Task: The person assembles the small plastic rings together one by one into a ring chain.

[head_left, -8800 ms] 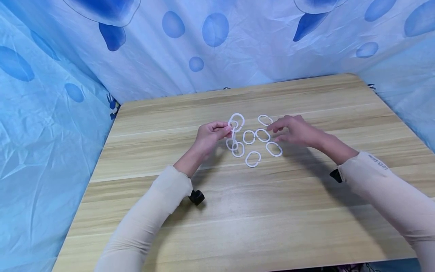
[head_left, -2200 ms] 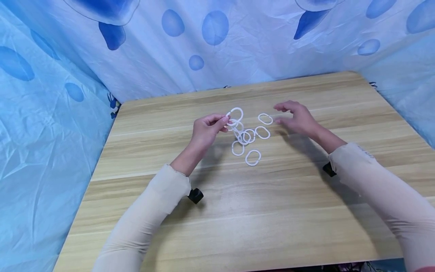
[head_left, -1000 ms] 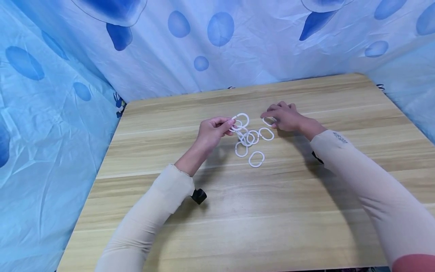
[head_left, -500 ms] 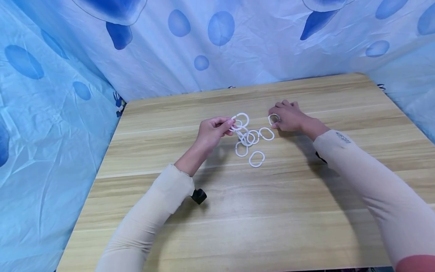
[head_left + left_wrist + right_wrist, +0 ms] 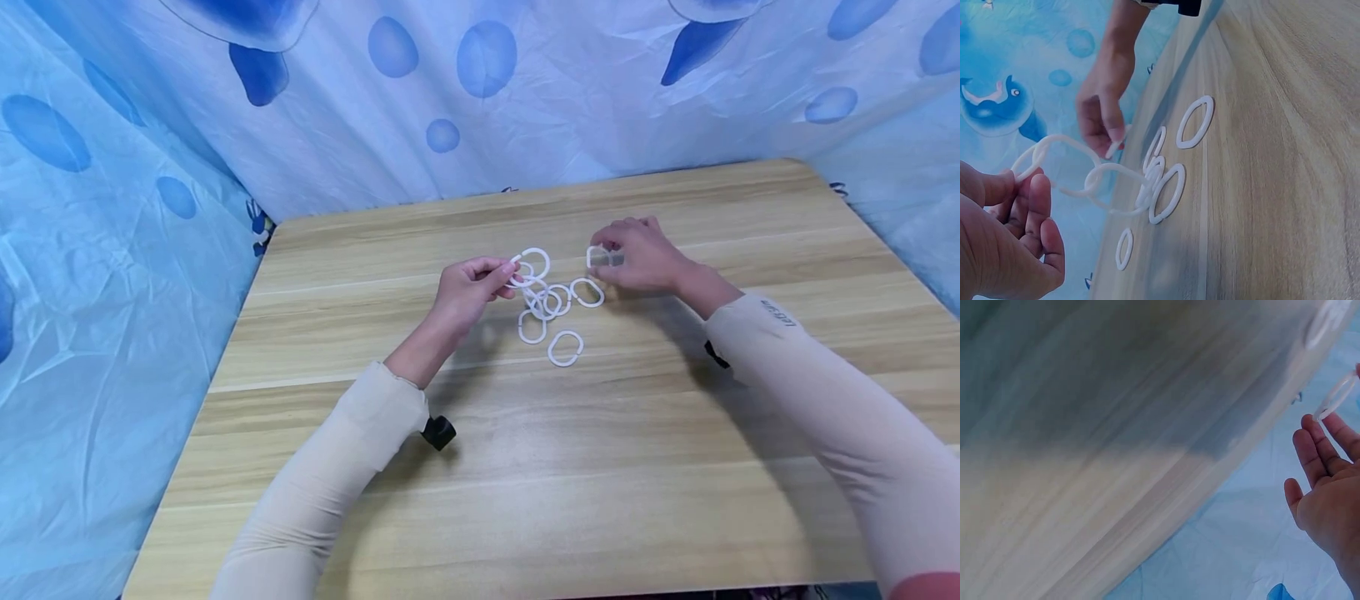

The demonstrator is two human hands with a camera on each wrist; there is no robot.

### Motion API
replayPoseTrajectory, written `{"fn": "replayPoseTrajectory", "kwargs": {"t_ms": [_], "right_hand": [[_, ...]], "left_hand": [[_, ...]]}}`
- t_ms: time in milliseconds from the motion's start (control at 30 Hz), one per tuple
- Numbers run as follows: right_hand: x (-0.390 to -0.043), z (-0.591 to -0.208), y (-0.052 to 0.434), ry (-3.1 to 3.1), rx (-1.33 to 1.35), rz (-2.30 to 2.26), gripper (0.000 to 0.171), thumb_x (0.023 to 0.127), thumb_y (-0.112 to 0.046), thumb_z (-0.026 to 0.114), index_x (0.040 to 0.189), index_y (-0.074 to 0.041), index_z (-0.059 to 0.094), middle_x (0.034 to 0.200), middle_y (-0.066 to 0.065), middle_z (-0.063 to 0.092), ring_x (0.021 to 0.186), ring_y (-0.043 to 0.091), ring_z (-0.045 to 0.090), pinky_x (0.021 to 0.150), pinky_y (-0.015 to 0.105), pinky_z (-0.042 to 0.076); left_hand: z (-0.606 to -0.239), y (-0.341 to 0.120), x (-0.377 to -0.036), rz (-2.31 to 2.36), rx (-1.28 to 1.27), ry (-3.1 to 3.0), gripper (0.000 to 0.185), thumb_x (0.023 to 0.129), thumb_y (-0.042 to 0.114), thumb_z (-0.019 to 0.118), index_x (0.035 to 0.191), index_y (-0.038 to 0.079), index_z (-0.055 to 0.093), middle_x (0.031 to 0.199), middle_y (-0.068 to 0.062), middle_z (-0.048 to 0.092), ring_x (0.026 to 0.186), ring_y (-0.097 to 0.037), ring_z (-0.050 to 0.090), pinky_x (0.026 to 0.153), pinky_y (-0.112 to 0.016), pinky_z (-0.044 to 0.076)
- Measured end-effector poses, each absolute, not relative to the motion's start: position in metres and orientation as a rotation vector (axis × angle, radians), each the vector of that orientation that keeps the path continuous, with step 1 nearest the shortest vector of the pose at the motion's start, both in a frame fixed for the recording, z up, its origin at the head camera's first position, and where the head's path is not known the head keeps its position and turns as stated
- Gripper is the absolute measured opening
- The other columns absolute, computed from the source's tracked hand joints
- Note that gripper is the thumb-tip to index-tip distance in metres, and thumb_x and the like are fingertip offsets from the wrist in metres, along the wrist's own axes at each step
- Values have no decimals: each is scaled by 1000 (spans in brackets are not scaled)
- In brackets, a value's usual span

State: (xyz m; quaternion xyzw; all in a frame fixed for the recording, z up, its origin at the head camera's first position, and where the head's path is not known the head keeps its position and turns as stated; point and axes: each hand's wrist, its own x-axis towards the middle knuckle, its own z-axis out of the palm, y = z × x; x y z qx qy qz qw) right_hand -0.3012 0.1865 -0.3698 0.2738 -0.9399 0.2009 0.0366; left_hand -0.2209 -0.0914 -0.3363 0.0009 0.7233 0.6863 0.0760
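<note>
1. head view: left hand point(image 5: 467, 287) pinches the top link of a chain of white rings point(image 5: 534, 283), raised off the wooden table point(image 5: 525, 467); the chain's lower links trail down onto the table.
2. head view: right hand point(image 5: 637, 254) pinches a single white ring point(image 5: 597, 257), lifted just above the table, right of the chain and apart from it.
3. loose rings flat on the table: one just below the right hand point(image 5: 587, 292), one nearest the person point(image 5: 565, 348), one beside it at the chain's low end point(image 5: 532, 327); whether that last one is linked in, cannot tell from the head view.
4. left wrist view gives what the head view doesn't: the chain point(image 5: 1104, 181) from the side, links threaded through each other, sagging from the left fingers point(image 5: 1029, 200) down to the table edge-on. it also shows the right hand point(image 5: 1102, 119) across the table gripping its ring point(image 5: 1117, 140) between thumb and fingers.
5. left wrist view also shows two separate rings lying flat, one far point(image 5: 1195, 122), one near point(image 5: 1124, 249).
6. right wrist view: mostly blurred tabletop point(image 5: 1116, 437). right hand's fingers point(image 5: 1313, 453) look fairly straight here, the ring point(image 5: 1337, 395) at the fingertips; the grip itself is cut off at the frame edge, so the pinch is readable only from the other two views.
7. blue patterned cloth point(image 5: 150, 167) surrounds the table on back and sides; beige sleeves on both arms.
</note>
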Motion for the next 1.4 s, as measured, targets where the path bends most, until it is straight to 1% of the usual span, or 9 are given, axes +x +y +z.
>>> {"fn": "replayPoseTrajectory", "kwargs": {"t_ms": [133, 300, 567, 733, 933, 1100, 1233, 1333, 1400], "right_hand": [[-296, -366, 184, -2809, 836, 777, 35, 80, -29, 74, 104, -5, 67, 92, 11, 63, 90, 25, 52, 85, 45, 26], [-293, -366, 184, -2770, 821, 879, 33, 78, -26, 75, 102, -5, 68, 91, 11, 64, 90, 24, 54, 85, 45, 28], [-282, -348, 176, -2676, 774, 1203, 39, 80, -21, 75, 113, -2, 65, 98, 15, 63, 96, 25, 54, 89, 42, 39], [-275, -329, 167, -2640, 740, 1376, 40, 84, -23, 73, 119, -6, 64, 102, 11, 62, 100, 20, 53, 96, 41, 34], [-271, -318, 158, -2589, 766, 1475, 38, 83, -26, 75, 117, -10, 66, 100, 5, 63, 100, 17, 54, 102, 41, 31], [-266, -315, 145, -2531, 848, 1514, 36, 82, -22, 77, 115, -12, 67, 99, 4, 65, 99, 19, 56, 103, 41, 31], [-261, -313, 132, -2501, 928, 1513, 36, 81, -14, 76, 115, -9, 67, 98, 6, 66, 96, 19, 57, 103, 42, 33], [-249, -305, 121, -2485, 977, 1539, 36, 81, -8, 74, 116, -3, 65, 99, 13, 66, 95, 20, 56, 102, 45, 33], [-241, -299, 115, -2474, 997, 1582, 37, 80, -4, 73, 116, 1, 64, 100, 19, 65, 95, 22, 56, 102, 46, 33]], "left_hand": [[-335, -90, -221, 2058, 4, 2166, 23, 92, 16, 67, 107, 0, 70, 96, -8, 71, 70, -12, 65, 84, -29, 52], [-336, -88, -221, 2045, 13, 2167, 22, 92, 16, 66, 107, 0, 70, 96, -8, 71, 69, -11, 65, 84, -28, 52], [-337, -85, -219, 2032, 23, 2162, 22, 92, 17, 67, 106, 2, 71, 97, -7, 71, 70, -11, 65, 85, -30, 52], [-337, -83, -219, 2030, 30, 2156, 22, 91, 18, 68, 106, 2, 71, 93, -5, 71, 70, -10, 65, 85, -30, 52], [-337, -82, -220, 2035, 44, 2137, 23, 91, 17, 67, 107, 0, 70, 92, -6, 71, 70, -11, 64, 85, -30, 52], [-338, -82, -219, 2006, 61, 2160, 23, 91, 19, 68, 106, 2, 71, 89, -3, 71, 69, -10, 64, 92, -43, 47], [-339, -82, -219, 1987, 85, 2164, 23, 91, 21, 68, 105, 3, 71, 89, -3, 72, 70, -10, 65, 94, -48, 43], [-340, -82, -218, 1976, 111, 2161, 22, 92, 22, 67, 105, 4, 71, 92, -7, 72, 73, -13, 66, 91, -43, 46], [-340, -82, -218, 1989, 139, 2142, 23, 92, 20, 67, 105, 3, 71, 98, -14, 71, 77, -19, 67, 90, -39, 48]]}}
